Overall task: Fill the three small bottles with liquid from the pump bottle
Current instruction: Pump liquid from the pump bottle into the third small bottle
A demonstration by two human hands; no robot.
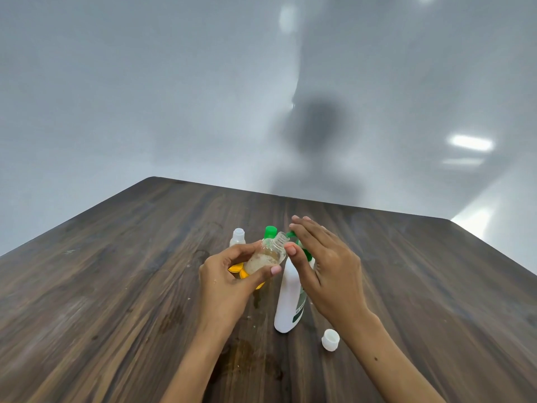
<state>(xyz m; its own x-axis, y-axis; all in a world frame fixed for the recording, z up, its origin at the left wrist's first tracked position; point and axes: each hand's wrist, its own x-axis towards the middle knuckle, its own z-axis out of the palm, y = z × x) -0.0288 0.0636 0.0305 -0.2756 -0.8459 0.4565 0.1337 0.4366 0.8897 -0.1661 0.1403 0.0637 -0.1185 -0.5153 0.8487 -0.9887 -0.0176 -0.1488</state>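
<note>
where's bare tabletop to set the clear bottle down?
Free: the table right of the pump bottle, beyond the loose white cap; also the left side, left of the white-capped bottle. Crowded: centre, where left hand, right hand, clear bottle and green-capped bottle cluster.

The table is dark brown with streaky wood grain and a few darker wet-looking stains. The pump bottle is white with a dark green label and a bright green pump head. The small bottle in the left hand is clear, with pale cloudy liquid inside, and something yellow shows beneath it. Behind stand a bottle with a green cap and a whitish bottle. A loose cap is white. The wall is pale grey.
</note>
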